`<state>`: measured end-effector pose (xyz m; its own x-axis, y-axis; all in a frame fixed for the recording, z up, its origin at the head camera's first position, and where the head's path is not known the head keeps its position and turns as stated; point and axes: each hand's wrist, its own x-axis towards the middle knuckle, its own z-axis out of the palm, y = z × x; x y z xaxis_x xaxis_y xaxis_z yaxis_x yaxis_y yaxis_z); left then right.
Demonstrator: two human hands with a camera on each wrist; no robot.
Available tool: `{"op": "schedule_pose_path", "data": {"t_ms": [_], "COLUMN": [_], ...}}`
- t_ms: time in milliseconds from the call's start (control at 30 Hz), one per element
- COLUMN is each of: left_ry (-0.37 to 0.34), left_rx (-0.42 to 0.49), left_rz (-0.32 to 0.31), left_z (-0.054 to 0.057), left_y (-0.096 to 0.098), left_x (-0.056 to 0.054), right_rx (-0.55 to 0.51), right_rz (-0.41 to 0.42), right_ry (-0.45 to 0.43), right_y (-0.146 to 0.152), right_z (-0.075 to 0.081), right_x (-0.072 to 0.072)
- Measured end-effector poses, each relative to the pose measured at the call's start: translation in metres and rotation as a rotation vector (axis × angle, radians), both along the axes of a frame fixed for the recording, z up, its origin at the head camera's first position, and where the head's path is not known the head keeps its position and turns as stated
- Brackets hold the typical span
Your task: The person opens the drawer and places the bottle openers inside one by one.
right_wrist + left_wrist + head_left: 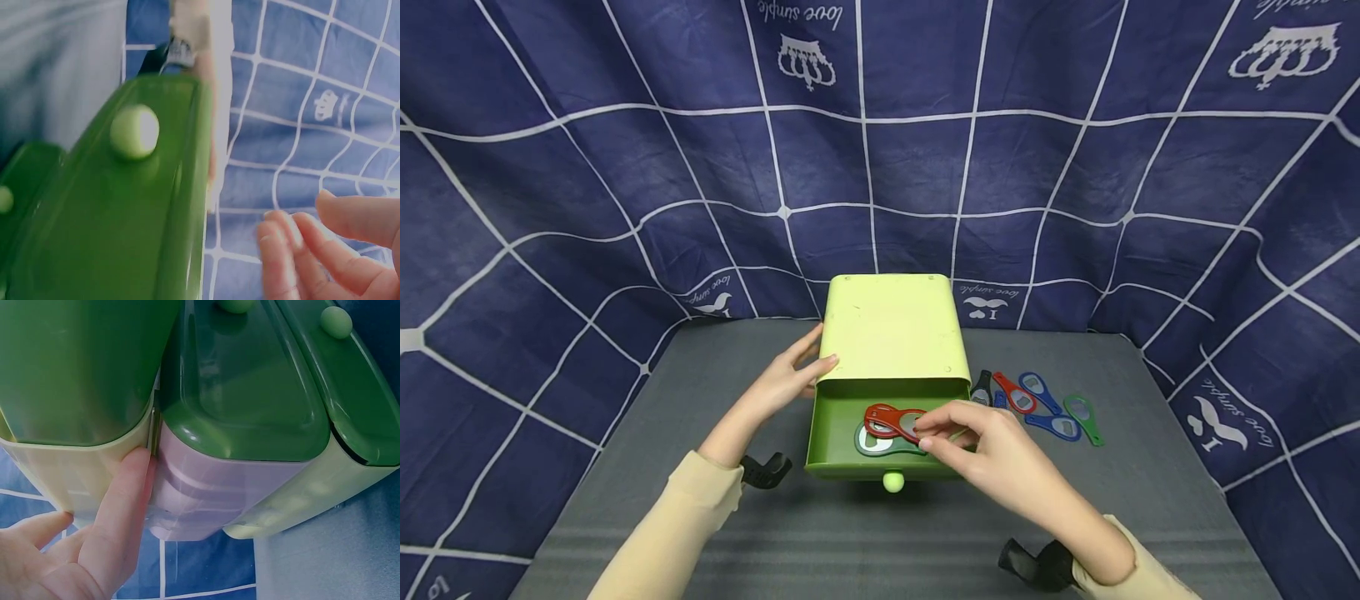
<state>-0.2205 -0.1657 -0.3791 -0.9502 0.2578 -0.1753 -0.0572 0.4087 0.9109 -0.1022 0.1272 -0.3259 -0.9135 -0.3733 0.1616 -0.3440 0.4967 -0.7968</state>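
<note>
A small drawer cabinet with a pale yellow-green top (891,321) stands on the grey table, its green top drawer (835,425) pulled out. My left hand (786,379) rests against the cabinet's left side with fingers extended; a fingertip touches the cream shell (94,475) in the left wrist view. Inside the drawer lie a red flat tool (886,419) with a metal insert, resembling a bottle opener, and a dark green one (880,443) under it. My right hand (992,442) hovers over the drawer beside the red one. Its thumb and fingers stand apart with nothing between them in the right wrist view.
Right of the cabinet lie several similar tools: red (1017,393), blue (1037,390), green (1082,417) and black (982,387). Two lower drawers show in the left wrist view, one in a purple shell (219,481). Behind hangs a blue checked cloth (917,167).
</note>
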Motion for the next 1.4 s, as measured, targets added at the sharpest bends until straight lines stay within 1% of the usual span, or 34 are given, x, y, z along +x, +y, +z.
{"op": "schedule_pose_path", "data": {"t_ms": [133,267,333,433,533,600,700,800,900,1067,1200,1300,1400], "left_ry": [0.000,-0.003,-0.004,-0.002,-0.001,-0.004,-0.003,-0.006,-0.004,-0.005,-0.007,-0.005,-0.005], "left_rx": [0.004,0.022,0.029,0.028,0.020,0.020,0.024,0.031,0.031,0.027,0.028,0.032,0.036], "left_rz": [0.002,0.000,0.000,0.001,-0.006,-0.010,-0.016,-0.004,-0.004,-0.003,-0.001,-0.003,-0.005], "left_z": [0.000,0.000,0.000,-0.001,0.000,0.000,0.000,0.001,0.002,0.001,0.001,0.002,0.002], "left_y": [0.000,0.000,0.001,0.001,0.001,0.001,0.001,0.001,0.001,0.001,0.000,0.000,0.000], "left_x": [0.001,0.001,0.001,0.000,0.000,0.001,0.002,0.002,0.002,0.001,0.002,0.003,0.003], "right_rx": [-0.067,-0.115,-0.134,-0.155,-0.193,-0.231,-0.288,-0.319,-0.370,-0.498,-0.569,-0.612,-0.636], "right_rz": [0.070,0.175,0.230,0.304,0.343,0.344,0.322,0.308,0.301,0.240,0.205,0.176,0.145], "right_ry": [0.031,0.009,-0.040,-0.127,-0.234,-0.308,-0.414,-0.484,-0.530,-0.647,-0.728,-0.758,-0.767], "right_y": [-0.006,-0.013,-0.016,-0.020,-0.022,-0.023,-0.026,-0.028,-0.031,-0.037,-0.038,-0.038,-0.039], "right_z": [-0.004,-0.013,-0.019,-0.032,-0.049,-0.060,-0.077,-0.091,-0.100,-0.108,-0.109,-0.109,-0.107], "right_x": [0.015,0.029,0.035,0.039,0.041,0.041,0.041,0.038,0.034,0.028,0.026,0.026,0.025]}}
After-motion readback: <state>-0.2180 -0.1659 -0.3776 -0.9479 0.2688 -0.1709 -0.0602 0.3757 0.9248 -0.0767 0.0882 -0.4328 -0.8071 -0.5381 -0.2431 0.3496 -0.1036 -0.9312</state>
